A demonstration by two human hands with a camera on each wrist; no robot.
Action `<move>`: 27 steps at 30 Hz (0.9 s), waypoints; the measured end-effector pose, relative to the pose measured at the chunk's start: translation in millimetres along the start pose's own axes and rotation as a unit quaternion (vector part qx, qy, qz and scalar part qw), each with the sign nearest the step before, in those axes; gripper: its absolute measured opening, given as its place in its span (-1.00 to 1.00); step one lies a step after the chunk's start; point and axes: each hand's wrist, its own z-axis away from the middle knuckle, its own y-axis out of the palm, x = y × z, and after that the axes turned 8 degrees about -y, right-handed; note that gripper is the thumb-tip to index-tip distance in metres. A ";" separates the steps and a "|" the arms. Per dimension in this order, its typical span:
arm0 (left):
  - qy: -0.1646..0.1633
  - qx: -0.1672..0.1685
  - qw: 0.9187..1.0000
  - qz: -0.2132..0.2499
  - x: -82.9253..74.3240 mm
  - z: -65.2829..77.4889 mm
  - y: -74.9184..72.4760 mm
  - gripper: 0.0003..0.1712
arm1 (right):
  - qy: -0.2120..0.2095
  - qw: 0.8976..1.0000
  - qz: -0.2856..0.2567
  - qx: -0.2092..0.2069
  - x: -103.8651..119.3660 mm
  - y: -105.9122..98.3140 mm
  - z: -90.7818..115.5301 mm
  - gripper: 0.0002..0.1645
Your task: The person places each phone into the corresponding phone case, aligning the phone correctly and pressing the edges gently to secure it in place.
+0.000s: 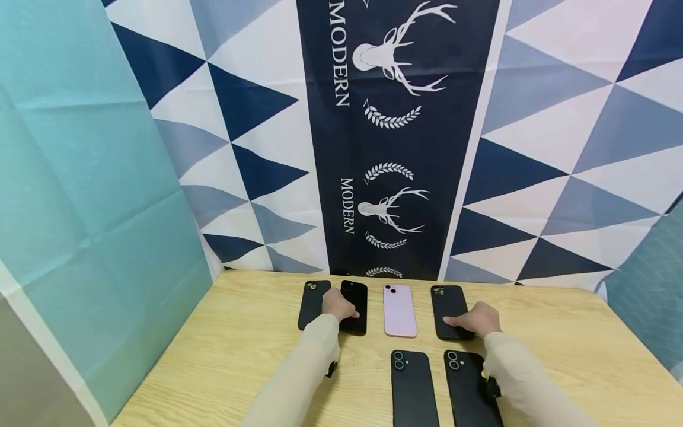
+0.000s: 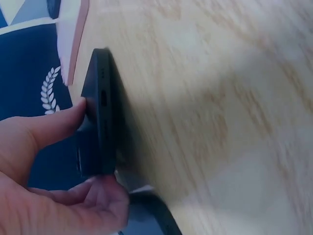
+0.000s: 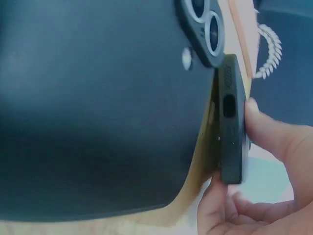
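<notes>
My left hand [image 1: 338, 305] holds a glossy black smartphone [image 1: 354, 293], second from the left in the back row. The left wrist view shows the thumb on the phone's face and curled fingers at its near side edge. On the right, my right hand [image 1: 480, 320] grips a dark smartphone with several camera lenses [image 1: 447, 303]. Its thumb presses the upper face, and the fingers are at the side edge in the right wrist view. A pink smartphone [image 1: 400, 311] lies between the two hands. Left of my left hand lies another dark smartphone [image 1: 312, 305], partly covered by that hand.
Two black smartphones, one left [image 1: 413, 388] and one right [image 1: 469, 385], lie nearer to me; my right forearm passes over the right one. All lie on a light wooden table [image 1: 240, 332]. A patterned cloth [image 1: 267, 148] hangs behind, with a teal cloth [image 1: 96, 178] at left.
</notes>
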 end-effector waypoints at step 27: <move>-0.077 0.157 0.942 0.287 36.6 -16.3 -10.7 -0.53 | 0.130 0.914 -0.377 0.079 -32.7 -24.1 2.0 -0.68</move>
